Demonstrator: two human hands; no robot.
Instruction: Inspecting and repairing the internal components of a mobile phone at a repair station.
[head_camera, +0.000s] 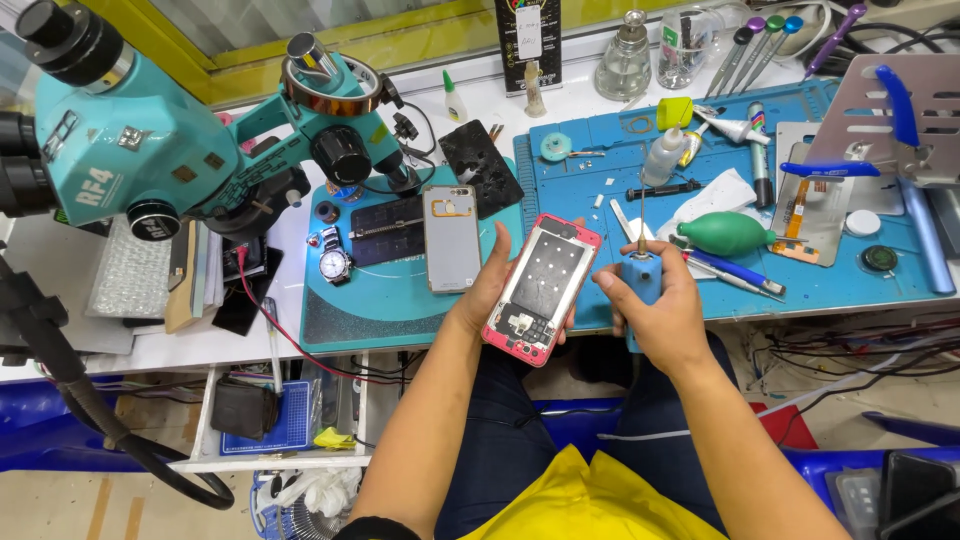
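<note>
Your left hand (492, 288) holds the opened phone (541, 288), a red-framed body with its inner parts showing, above the near edge of the desk (400, 330), tilted with its top toward the blue mat (800, 270). Your right hand (665, 315) is closed around a blue screwdriver (641, 268), held upright just beside the phone's right side, its thin tip pointing up. A grey back cover (451, 238) lies flat on the teal mat (370, 300), just left of your left hand. A wristwatch (333, 262) lies further left, below the microscope (180, 150). A green blower (727, 233) lies on the blue mat, near your right hand.
</note>
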